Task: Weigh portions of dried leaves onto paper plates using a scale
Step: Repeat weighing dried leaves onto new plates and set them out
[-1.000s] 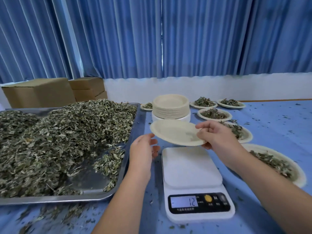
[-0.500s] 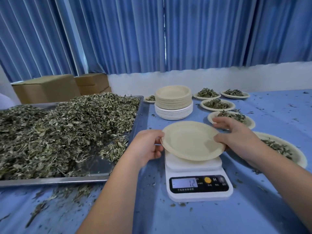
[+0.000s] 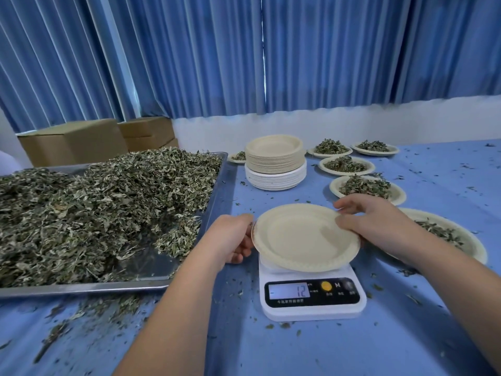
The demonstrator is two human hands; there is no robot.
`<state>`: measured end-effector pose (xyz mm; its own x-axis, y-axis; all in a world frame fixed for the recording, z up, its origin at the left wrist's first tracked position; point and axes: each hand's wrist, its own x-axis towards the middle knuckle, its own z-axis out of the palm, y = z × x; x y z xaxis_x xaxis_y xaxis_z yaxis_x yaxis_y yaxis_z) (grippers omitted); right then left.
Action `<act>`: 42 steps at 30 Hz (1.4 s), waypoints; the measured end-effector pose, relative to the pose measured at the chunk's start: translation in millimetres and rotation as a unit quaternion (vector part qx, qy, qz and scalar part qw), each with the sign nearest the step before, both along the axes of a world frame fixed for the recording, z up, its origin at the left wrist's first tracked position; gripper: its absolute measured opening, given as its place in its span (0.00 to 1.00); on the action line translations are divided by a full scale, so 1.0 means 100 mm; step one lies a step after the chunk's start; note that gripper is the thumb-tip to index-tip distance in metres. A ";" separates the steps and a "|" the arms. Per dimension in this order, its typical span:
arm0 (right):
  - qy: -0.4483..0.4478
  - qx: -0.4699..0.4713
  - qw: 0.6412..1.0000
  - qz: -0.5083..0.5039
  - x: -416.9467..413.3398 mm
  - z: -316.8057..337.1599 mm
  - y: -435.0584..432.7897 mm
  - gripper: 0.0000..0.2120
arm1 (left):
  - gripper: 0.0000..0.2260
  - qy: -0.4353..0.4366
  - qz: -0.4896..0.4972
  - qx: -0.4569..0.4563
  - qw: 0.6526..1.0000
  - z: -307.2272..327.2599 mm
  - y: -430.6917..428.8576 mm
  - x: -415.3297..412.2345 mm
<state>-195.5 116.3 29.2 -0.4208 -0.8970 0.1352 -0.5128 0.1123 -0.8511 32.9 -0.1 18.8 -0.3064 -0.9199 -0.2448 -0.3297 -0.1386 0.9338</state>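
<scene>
- Now left hand (image 3: 233,237) and right hand (image 3: 379,226) grip opposite rims of the empty plate (image 3: 303,237) over the scale (image 3: 311,297).
- Leaves (image 3: 108,207) lie toward the left edge of the table (image 3: 298,348), nearer the left hand.

Plate lowered to scale
Paper plate (image 3: 303,237) came down from mid-air onto scale (image 3: 311,294) top; L hand (image 3: 230,237), off it 1 s ago, now holds rim opp. R hand (image 3: 371,223).

Light: bright, even daylight through the curtains (image 3: 325,55), strongest at their centre gap.
Shadows: soft, under the plate (image 3: 298,234).
Glare: faint sheen on the tray (image 3: 146,267).
Edges: wide-angle bending; corners slightly soft.
</scene>
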 end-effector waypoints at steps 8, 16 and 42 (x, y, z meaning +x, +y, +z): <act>0.053 -0.043 0.996 -0.065 -0.03 0.00 -0.01 0.08 | 0.21 -0.008 0.066 -0.024 0.997 -0.10 -0.06 -0.05; 0.088 -0.064 0.991 -0.078 -0.01 -0.01 -0.01 0.10 | 0.21 -0.024 0.079 -0.030 0.996 -0.08 -0.04 -0.08; 0.072 -0.157 0.984 -0.051 0.05 -0.05 -0.14 0.06 | 0.17 -0.145 0.072 -0.215 0.963 0.47 -1.09 0.40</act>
